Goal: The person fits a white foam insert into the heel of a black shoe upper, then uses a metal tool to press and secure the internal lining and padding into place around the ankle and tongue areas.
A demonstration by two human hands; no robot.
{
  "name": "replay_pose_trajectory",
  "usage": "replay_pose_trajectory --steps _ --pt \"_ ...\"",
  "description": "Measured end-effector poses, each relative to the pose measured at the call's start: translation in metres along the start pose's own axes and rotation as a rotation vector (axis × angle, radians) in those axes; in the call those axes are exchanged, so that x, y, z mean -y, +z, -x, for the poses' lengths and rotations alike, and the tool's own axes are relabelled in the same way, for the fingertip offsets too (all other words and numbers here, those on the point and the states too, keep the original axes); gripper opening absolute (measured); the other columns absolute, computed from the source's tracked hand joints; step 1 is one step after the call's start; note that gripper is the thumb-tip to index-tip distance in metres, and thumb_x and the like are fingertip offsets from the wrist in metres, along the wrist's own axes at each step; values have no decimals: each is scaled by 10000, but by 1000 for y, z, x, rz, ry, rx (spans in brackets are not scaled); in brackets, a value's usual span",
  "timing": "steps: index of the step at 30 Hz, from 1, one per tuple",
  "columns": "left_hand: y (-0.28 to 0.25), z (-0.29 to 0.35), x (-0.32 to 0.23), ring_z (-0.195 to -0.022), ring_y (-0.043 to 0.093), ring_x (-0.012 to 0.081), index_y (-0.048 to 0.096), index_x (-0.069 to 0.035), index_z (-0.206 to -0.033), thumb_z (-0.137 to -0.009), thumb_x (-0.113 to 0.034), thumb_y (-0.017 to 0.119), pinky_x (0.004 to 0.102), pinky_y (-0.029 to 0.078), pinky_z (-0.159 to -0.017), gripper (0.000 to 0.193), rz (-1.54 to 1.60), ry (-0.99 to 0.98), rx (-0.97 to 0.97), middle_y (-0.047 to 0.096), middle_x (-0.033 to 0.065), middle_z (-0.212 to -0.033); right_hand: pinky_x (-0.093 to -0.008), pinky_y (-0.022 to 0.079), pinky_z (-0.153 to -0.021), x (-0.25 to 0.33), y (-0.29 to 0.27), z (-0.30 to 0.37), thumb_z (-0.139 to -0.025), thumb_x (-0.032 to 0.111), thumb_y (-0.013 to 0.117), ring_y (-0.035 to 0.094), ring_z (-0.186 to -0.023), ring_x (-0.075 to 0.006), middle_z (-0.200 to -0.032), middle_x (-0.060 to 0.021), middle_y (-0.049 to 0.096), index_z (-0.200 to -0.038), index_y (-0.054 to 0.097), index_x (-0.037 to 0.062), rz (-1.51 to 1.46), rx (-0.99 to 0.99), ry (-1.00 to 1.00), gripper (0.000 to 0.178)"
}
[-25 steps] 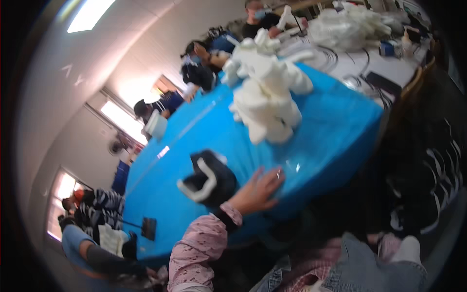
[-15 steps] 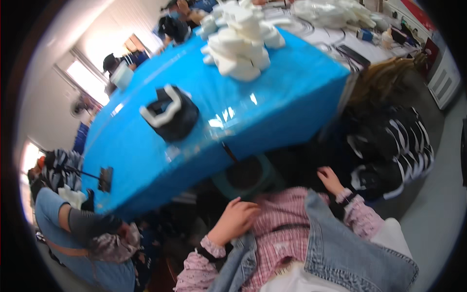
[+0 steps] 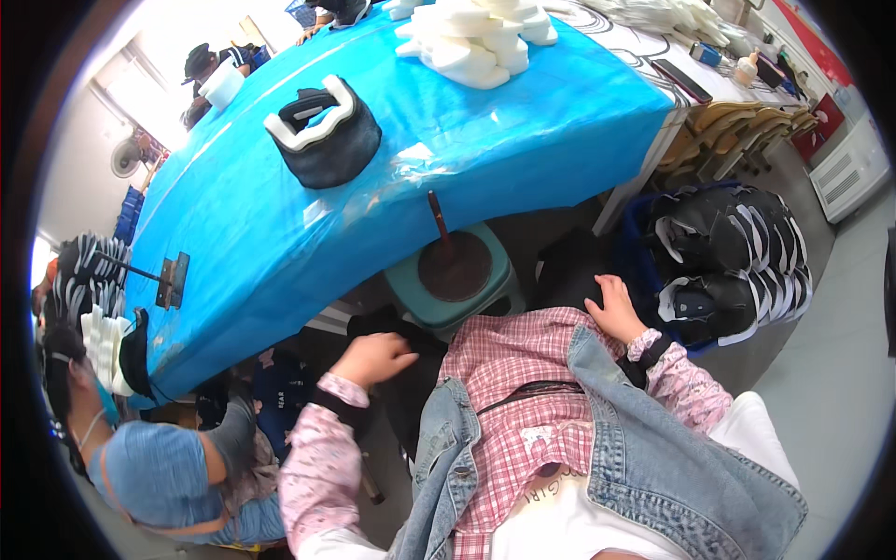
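Note:
My left hand (image 3: 375, 359) hangs in the air beside my lap, fingers loosely bent and nothing visible in them. My right hand (image 3: 616, 308) rests by my right knee with its fingers apart, also empty. Above and ahead of them is the blue-covered table (image 3: 504, 140). A black curved piece (image 3: 338, 154) stands there like a ring, a white foam strip (image 3: 303, 137) along its upper edge. Farther back lies a pile of white foam pieces (image 3: 467, 47). Neither hand touches the table or these things.
A green stool (image 3: 406, 289) stands partly under the table, ahead of my knees. To the right, a blue crate (image 3: 639, 224) holds stacked black shoe uppers (image 3: 719, 229). A co-worker (image 3: 159, 467) sits at my left. A metal fixture (image 3: 172, 280) stands on the table's left edge.
My left hand has moved left, off my lap. My right hand has shifted slightly left and up. The view has turned, so the table sits higher and the stool shows more.

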State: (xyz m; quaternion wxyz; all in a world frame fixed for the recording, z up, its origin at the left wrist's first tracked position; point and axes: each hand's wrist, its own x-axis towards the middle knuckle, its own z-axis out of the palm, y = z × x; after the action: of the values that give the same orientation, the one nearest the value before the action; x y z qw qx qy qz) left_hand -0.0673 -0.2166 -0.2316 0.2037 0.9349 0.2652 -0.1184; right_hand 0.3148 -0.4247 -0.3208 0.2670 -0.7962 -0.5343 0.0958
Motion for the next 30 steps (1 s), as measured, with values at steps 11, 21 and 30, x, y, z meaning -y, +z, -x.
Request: replay_pose_trajectory --steps 11,21,30 --pt "-10 116 115 -878 587 316 654 -52 -892 -771 -349 552 374 461 -774 337 -108 -646 143 621 147 -936 -364 368 -920 46 66 -106 -754 224 570 460 -1066 -347 -1104 -210 506 -1120 508 -7 -295 208 -66 437" --pt "81 -55 18 -1126 448 343 480 7 -1167 -772 -244 598 369 361 -949 483 414 -276 -368 470 213 -1212 -337 337 -964 59 149 -155 -733 253 580 402 -1180 -327 -1277 -295 364 -1317 141 -127 -524 591 452 824" --pt "100 -76 37 -1234 302 373 312 43 -1277 -791 -303 575 391 311 -989 652 525 -467 -315 326 268 -1312 -349 400 -878 41 156 -141 -726 205 604 517 -1032 -319 -1121 -242 511 -1232 345 -98 -855 305 367 644"
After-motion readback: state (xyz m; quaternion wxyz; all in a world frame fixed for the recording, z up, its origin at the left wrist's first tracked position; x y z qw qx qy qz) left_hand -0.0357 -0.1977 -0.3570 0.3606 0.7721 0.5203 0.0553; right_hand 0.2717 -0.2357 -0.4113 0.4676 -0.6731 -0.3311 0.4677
